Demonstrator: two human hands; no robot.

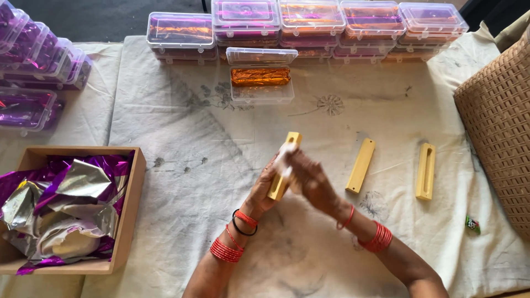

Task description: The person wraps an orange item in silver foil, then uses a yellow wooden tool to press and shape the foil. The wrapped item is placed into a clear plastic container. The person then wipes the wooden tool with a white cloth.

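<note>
My left hand (264, 186) grips a long yellow bar-shaped mould (293, 138) held upright over the cloth. My right hand (310, 177) is blurred and presses a white lump (285, 156) against the mould's upper part. Two more yellow moulds lie flat to the right, one (360, 165) solid side up and one (425, 171) with its slot facing up. An open clear plastic box (261, 92) with an orange foil-wrapped bar (260, 76) in it sits further back. Red bangles circle both wrists.
Stacks of closed clear boxes (309, 22) with foil-wrapped bars line the back and the left edge (38, 52). A wooden tray (131, 209) of purple and silver foil sheets sits at left. A woven basket (499, 121) stands at right. A small green packet (472, 224) lies near it.
</note>
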